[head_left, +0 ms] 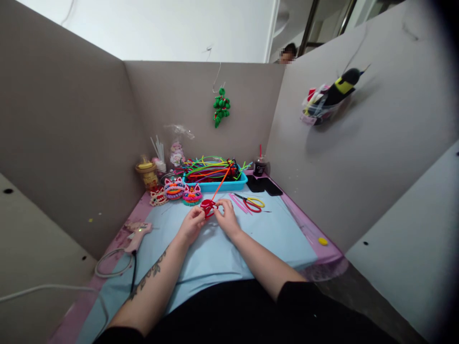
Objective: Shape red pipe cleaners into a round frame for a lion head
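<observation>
Between my two hands, above the blue cloth, is a red pipe-cleaner piece (207, 207) bent into a rounded shape, with some pale bits on it. My left hand (193, 222) pinches its left side between thumb and fingers. On its right side my right hand (226, 217) grips it with closed fingers. An orange pipe cleaner (221, 184) slants up from beside the piece toward the tray behind. To the right lie scissors (254, 203) with a red and a yellow handle, and pink pipe cleaners (241, 204). Finished-looking pipe-cleaner animal heads (192, 194) stand to the left.
A blue tray (215, 185) of colourful pipe cleaners stands at the back. Left is a pink glue gun (139, 237) with its cable; a lidded cup (147, 175) is behind it. Back right are a drink (260, 166) and black phone-like slabs (270, 186). Grey partitions (204, 81) enclose the table.
</observation>
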`<move>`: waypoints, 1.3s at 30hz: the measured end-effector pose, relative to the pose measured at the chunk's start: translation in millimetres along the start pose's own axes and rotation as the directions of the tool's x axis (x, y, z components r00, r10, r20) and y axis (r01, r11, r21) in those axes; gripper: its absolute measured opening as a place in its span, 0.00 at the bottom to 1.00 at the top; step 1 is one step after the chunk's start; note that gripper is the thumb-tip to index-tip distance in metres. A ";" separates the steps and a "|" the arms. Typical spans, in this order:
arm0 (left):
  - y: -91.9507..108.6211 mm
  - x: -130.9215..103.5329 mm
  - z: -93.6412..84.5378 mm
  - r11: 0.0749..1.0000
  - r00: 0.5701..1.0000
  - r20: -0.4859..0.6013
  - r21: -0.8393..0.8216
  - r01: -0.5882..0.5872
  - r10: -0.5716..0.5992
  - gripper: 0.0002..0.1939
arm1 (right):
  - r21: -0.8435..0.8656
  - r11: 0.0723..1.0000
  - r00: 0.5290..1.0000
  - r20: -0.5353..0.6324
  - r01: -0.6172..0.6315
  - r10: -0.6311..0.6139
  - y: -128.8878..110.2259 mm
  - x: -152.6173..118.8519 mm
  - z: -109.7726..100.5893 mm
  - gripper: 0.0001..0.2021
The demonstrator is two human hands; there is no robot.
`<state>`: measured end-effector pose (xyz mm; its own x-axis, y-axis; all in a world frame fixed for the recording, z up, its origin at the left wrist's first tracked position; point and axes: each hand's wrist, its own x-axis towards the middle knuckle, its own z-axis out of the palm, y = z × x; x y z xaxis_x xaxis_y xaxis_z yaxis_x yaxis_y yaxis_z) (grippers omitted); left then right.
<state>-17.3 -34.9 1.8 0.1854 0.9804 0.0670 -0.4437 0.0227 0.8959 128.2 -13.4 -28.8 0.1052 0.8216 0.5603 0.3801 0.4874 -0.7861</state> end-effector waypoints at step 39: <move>-8.8 10.0 -8.0 0.988 0.966 -0.211 -0.011 -0.153 0.147 0.35 | 0.276 0.958 0.974 0.227 -0.075 0.011 -18.5 -12.9 9.1 0.04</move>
<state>-18.6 -23.8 -8.9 -0.0710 0.9921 0.1039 -0.4766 -0.1252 0.8702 111.4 -30.3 -23.9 -0.1018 0.8723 0.4782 0.1024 0.4873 -0.8672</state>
